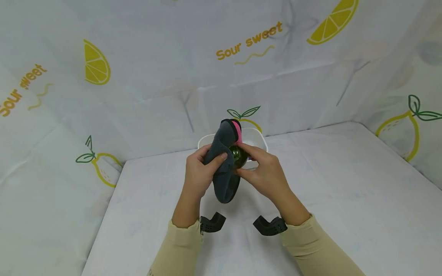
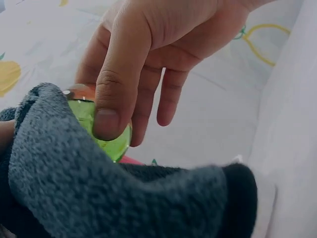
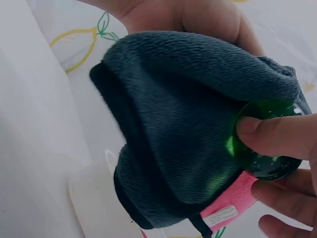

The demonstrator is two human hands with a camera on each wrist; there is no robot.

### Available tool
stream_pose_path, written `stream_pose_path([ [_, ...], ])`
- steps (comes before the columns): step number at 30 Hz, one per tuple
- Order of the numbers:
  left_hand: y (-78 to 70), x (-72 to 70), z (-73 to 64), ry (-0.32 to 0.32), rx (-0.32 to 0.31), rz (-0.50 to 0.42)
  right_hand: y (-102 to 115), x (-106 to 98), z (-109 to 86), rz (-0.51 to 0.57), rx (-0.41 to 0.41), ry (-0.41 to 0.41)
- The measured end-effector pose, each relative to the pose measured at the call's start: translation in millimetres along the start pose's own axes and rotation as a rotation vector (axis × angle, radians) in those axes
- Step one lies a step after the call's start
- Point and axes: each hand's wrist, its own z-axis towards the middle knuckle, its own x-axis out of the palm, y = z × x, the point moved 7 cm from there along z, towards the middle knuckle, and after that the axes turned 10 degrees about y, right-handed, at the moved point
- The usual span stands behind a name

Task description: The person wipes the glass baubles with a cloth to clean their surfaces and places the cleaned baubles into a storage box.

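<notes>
My left hand grips a fuzzy dark blue-grey cloth with black edging; the thumb lies over its front. Part of a pink side with a small white tag shows in the right wrist view. Between finger and thumb, my right hand pinches a shiny, see-through green ball. The cloth lies against the ball's left side and partly covers it. In the left wrist view the ball looks bright green under the right thumb, with an orange patch near its top. Most of the left hand is hidden behind the cloth there.
Behind the hands a white basin stands at the back of the table, partly hidden; its contents are hard to make out. A white cloth covers the table. A lemon-printed sheet hangs behind and at both sides.
</notes>
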Motion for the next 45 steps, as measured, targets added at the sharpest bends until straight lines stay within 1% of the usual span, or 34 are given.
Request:
stream_pose_path([
  [2, 1.7, 0.0, 0.3, 0.000, -0.010, -0.038, 1.7, -0.7, -0.7, -0.005, -0.025, -0.024],
  [6, 4.5, 2.0, 0.4, 0.025, -0.033, -0.103, 3.9, -3.4, -2.6, -0.005, -0.068, -0.073],
  [9, 3.8, 3.3, -0.1, 0.042, -0.037, -0.127, 3.9, -5.0, -3.8, 0.010, -0.068, -0.091],
  [12, 1.5, 4.5, -0.8, 0.057, -0.028, -0.147, 1.0, -4.8, -4.8, 0.028, -0.009, -0.088],
  [16, -1.3, 6.3, -1.1, 0.072, -0.017, -0.174, -4.0, -3.6, -5.6, 0.051, 0.118, -0.067],
  [18, -1.2, 6.8, -0.9, 0.072, -0.014, -0.185, -5.2, -3.6, -5.6, 0.046, 0.166, -0.052],
  [21, 0.5, 7.2, -0.5, 0.065, -0.016, -0.192, -4.9, -4.0, -4.0, 0.014, 0.191, -0.024],
  [24, 2.1, 7.5, -0.5, 0.058, -0.020, -0.181, -2.3, -3.9, -1.5, -0.021, 0.192, 0.023],
  [26, 2.2, 6.9, -0.9, 0.050, -0.019, -0.158, -0.3, -3.3, -0.1, -0.024, 0.198, 0.066],
  [29, 1.2, 3.9, -1.8, 0.022, -0.005, -0.121, 0.6, -1.0, 0.6, 0.033, 0.220, 0.136],
  [33, -0.2, 0.3, -2.4, -0.011, 0.015, -0.097, -4.7, 1.7, -0.2, 0.148, 0.275, 0.199],
  [36, -0.2, 1.2, -1.7, -0.012, 0.017, -0.089, -9.0, 2.5, -1.1, 0.199, 0.314, 0.218],
  [39, -0.5, 3.1, -1.1, -0.005, 0.021, -0.077, -10.6, 3.7, -1.3, 0.217, 0.320, 0.233],
  [42, -0.6, 3.9, -1.0, -0.007, 0.024, -0.053, -12.0, 6.3, -1.2, 0.211, 0.310, 0.244],
  [45, -1.4, 3.4, -1.1, -0.021, 0.031, -0.024, -11.8, 7.3, -1.0, 0.197, 0.281, 0.228],
])
